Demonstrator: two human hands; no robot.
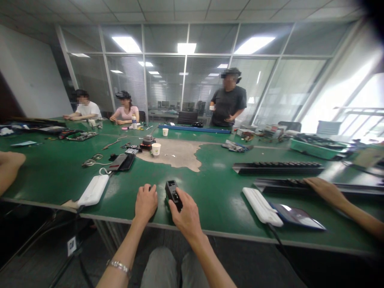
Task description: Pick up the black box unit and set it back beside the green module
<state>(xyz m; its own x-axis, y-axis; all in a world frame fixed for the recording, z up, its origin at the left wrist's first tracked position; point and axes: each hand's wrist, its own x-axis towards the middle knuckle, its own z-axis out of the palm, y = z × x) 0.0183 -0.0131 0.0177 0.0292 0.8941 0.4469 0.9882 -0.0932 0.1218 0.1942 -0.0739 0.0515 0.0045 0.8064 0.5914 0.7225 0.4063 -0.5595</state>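
The black device [172,192] (far end exposed) sits between the right fingers [183,197].

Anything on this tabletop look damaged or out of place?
Yes: beyond the right hand, the green tabletop has a pale, ragged-edged patch, with a paper cup standing on it. The green seems peeled or worn away there.

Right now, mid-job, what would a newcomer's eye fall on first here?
Probably the black device in the right hand, close to the near edge of the green table, with the left hand beside it. Next, perhaps, the ragged tan patch mid-table, a paper cup standing on its left part. Across the table, a person in a dark shirt stands out.
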